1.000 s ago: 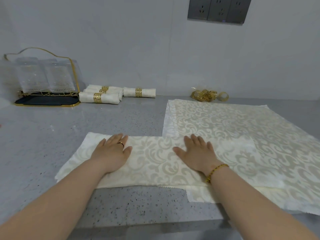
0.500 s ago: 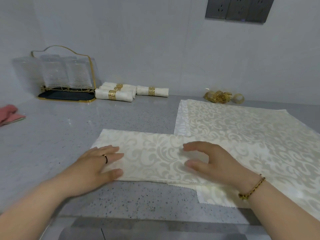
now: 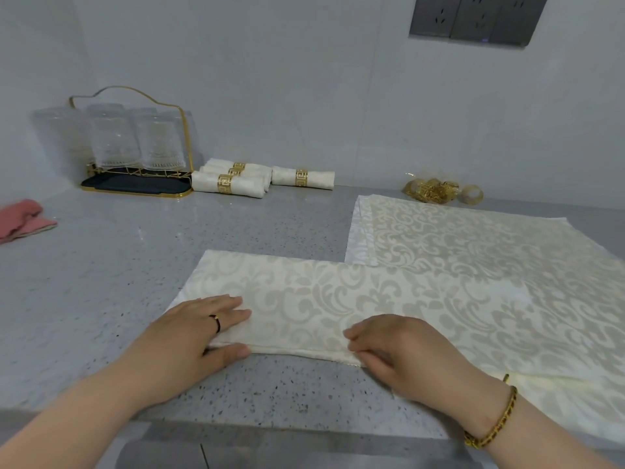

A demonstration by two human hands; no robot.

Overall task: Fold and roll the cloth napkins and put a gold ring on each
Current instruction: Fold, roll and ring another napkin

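**Smoothing done: I've taken the near edge of the folded napkin (image 3: 338, 299)**

Far off to the left of the folded napkin lies a pink cloth (image 3: 23, 220). Beyond the napkin and to its left, against the wall, stand the glass rack (image 3: 135, 184) and just beside it the ringed rolls (image 3: 233, 182), which I count as finished.

My left hand (image 3: 196, 330) is on the napkin's near left corner. The fingers lie straight and close together on top, and the thumb is tucked against the near edge below them, so I seem to be pinching the hem. A second ago both palms lay flat and spread on top of this napkin, pressing the fold down. They have since slid back towards me.

My right hand (image 3: 406, 353) is at the middle of the same near edge, fingers curled, nipping the hem between fingertips and thumb.

The napkin itself lies flat on the counter (image 3: 101, 282) as a long band, its right end overlapping the flat napkins (image 3: 473, 238). Beyond those, by the wall, sit the loose gold rings (image 3: 433, 191).

I judge the pressing over and the next fold or the roll about to start from this edge. Both pinches must lift evenly, or the band will skew.
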